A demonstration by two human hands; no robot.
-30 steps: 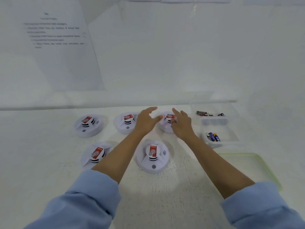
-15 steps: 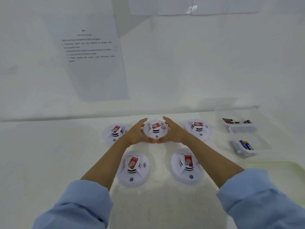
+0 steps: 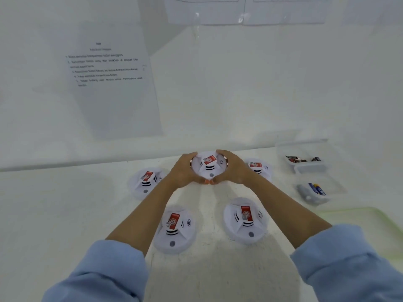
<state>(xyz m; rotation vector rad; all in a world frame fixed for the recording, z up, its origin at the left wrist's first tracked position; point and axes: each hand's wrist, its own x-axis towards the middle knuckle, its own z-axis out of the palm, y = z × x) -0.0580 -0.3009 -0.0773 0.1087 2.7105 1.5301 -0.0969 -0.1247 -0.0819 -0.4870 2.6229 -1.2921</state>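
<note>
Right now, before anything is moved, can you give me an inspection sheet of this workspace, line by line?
Surface: white table, lightly textured.
Job's things: smoke detector held at back middle; back-left detector, back-right detector, front-left detector, front-right detector lie around it, all red-labelled.
Clutter: rear clear box and front clear box at right hold batteries; green-rimmed tray nearer.
Grips: left grip and right grip curl round the smoke detector, thumbs meeting at its near edge; lifted or not, cannot tell.
Cables: nothing seen.
Surroundings: white wall with printed sheet, text unreadable.
</note>
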